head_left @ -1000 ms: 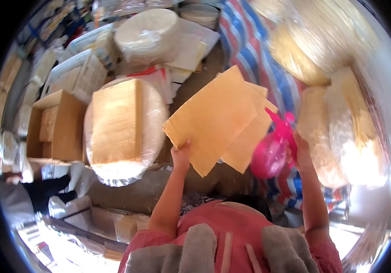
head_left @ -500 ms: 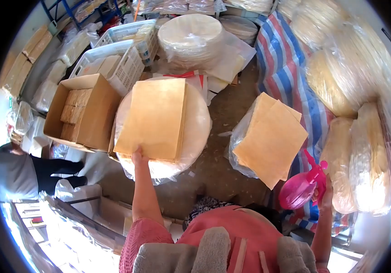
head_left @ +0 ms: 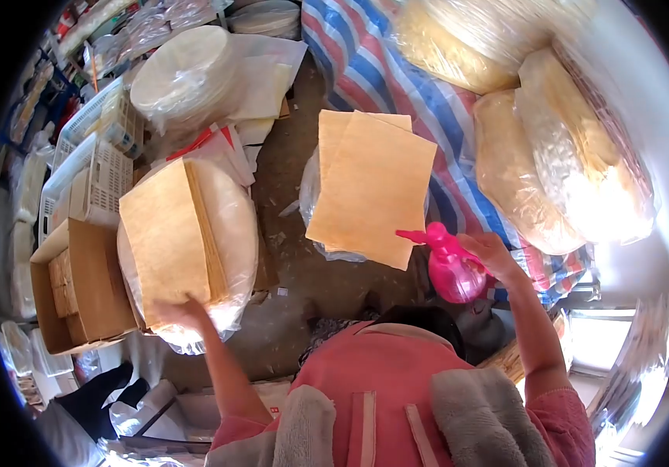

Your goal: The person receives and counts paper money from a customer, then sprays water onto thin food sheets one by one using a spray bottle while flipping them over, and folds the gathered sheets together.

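My left hand [head_left: 181, 313] is at the near edge of a stack of tan sheets [head_left: 165, 233], which lies on a round, plastic-wrapped pile [head_left: 235, 210]. Its fingers are blurred, and I cannot make out their grip. My right hand [head_left: 484, 255] is wrapped round the neck of a pink spray bottle [head_left: 457, 272], whose nozzle points left over the near edge of other tan sheets [head_left: 373, 187]. Those sheets overlap at slightly different angles on a plastic-wrapped support in the middle.
An open cardboard box [head_left: 102, 280] and white crates [head_left: 109, 175] stand at the left. Striped sheeting [head_left: 443, 117] runs along the right beside wrapped bundles [head_left: 517, 171]. Another person's dark-clothed legs [head_left: 101, 393] show at the lower left.
Since the earliest frame, the sheet my left hand held has been let go. Since the middle frame, the view has shifted, and the spray bottle has moved up near the middle sheets.
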### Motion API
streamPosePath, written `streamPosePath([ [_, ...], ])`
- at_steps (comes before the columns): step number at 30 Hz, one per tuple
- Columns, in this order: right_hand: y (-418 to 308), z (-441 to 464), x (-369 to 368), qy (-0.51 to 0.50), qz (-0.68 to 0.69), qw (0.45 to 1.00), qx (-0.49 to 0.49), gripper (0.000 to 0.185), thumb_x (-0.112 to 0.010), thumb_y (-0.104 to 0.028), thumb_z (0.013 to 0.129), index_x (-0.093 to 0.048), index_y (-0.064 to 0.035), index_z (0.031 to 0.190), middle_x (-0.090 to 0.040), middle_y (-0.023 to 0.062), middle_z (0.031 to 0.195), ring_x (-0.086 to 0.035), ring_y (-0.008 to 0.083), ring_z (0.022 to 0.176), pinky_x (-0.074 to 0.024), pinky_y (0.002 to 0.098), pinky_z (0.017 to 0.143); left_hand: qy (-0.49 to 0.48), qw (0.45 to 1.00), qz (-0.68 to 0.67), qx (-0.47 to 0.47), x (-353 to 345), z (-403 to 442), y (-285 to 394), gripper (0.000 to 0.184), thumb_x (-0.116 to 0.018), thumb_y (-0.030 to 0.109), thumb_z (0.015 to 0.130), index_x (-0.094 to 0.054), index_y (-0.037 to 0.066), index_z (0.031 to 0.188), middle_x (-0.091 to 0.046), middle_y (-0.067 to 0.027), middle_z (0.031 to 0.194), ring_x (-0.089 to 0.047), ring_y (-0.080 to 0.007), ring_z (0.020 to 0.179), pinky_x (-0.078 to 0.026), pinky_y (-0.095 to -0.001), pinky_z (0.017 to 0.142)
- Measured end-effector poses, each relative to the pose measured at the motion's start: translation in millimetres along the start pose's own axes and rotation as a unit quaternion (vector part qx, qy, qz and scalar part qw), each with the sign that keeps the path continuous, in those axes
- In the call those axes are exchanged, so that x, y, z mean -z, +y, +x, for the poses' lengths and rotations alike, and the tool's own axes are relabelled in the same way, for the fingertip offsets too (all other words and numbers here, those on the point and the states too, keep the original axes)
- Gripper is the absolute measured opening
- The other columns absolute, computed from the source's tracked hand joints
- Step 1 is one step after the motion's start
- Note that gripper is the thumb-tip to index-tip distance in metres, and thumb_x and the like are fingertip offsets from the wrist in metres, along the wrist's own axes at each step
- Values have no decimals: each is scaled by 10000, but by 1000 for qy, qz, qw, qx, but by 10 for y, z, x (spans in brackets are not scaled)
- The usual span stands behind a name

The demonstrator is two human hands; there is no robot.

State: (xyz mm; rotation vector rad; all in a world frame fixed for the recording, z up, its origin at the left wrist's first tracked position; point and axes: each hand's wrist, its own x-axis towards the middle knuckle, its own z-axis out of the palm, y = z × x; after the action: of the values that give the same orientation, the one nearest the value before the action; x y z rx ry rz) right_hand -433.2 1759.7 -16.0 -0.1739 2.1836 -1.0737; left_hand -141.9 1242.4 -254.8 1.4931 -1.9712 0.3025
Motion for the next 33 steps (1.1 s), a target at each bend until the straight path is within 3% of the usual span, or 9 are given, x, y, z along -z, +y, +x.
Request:
streamPosePath([
  [3, -43, 58, 122, 101, 141, 985, 23, 349, -492, -349, 898, -592, -42, 765, -510, 2, 540, -429, 67, 400, -324, 205, 376, -380, 889, -253, 22, 513, -565, 1442, 771, -634, 212, 759, -207, -23, 1356, -213, -222, 1405, -183, -345, 1312, -173, -410, 1071],
  [7, 201, 79, 427, 164, 351, 920, 60, 383, -425, -373, 920, -535, -54, 739, -474, 36, 507, -435, 120, 360, -347, 224, 333, -550, 646, -502, 169, -549, -1574, 2204, 674, -683, 166, 707, -374, -52, 1265, -496, -199, 1205, -500, -249, 1087, -382, -316, 923],
  [11, 389, -17, 582, 189, 346, 919, 15, 372, -425, -370, 921, -536, -62, 744, -471, 31, 508, -421, 113, 356, -337, 223, 337, -511, 708, -458, 167, -388, -1703, 2466, 387, -658, 21, 691, -548, -51, 1055, -609, -37, 766, -541, -90, 585, -440, -231, 514],
  [14, 606, -51, 591, 157, 218, 962, -36, 409, -449, -382, 909, -538, -64, 668, -469, 22, 490, -423, 97, 367, -325, 225, 343, -509, 722, -440, 161, -134, -1874, 2235, 464, -686, 87, 668, -549, -14, 1100, -642, -91, 915, -603, -183, 836, -474, -309, 746],
  [18, 776, -57, 546, 74, 41, 993, -78, 465, -514, -410, 875, -556, -55, 578, -474, -7, 471, -438, 63, 399, -310, 224, 364, -419, 857, -232, -190, 1041, -1752, 2555, 742, -705, 185, 663, -346, 31, 1293, -353, -165, 1329, -337, -322, 1220, -298, -458, 980],
  [20, 692, -101, 569, 42, 46, 996, -65, 447, -522, -407, 872, -579, -52, 604, -480, -11, 479, -438, 59, 402, -309, 220, 370, -440, 775, -164, -422, 1148, -2104, 2736, 749, -660, 177, 695, -285, 59, 1332, -224, -150, 1400, -205, -337, 1296, -194, -509, 1028],
  [25, 530, -262, 673, 48, 205, 977, -23, 428, -464, -430, 890, -599, -37, 789, -493, 5, 523, -418, 62, 389, -307, 183, 365, -241, 721, -187, -622, 1087, -2310, 3186, 555, -556, 155, 775, -377, 80, 1294, -266, -149, 1398, -250, -333, 1290, -240, -518, 1017],
  [31, 611, -481, 755, 108, 296, 948, 55, 488, -451, -492, 876, -579, -43, 735, -491, 10, 509, -427, 71, 387, -313, 179, 360, -380, 654, -382, -530, 1025, -1626, 3323, 466, -534, 81, 769, -425, 28, 1219, -500, -169, 1178, -538, -297, 999, -448, -389, 837],
  [33, 454, -537, 729, 101, 251, 960, 77, 509, -463, -518, 862, -598, -37, 763, -484, -2, 511, -430, 64, 405, -305, 178, 376, -213, 689, -480, -500, 1320, -1015, 3460, 306, -526, 94, 806, -510, 18, 1102, -596, -163, 869, -592, -300, 724, -493, -361, 638],
])
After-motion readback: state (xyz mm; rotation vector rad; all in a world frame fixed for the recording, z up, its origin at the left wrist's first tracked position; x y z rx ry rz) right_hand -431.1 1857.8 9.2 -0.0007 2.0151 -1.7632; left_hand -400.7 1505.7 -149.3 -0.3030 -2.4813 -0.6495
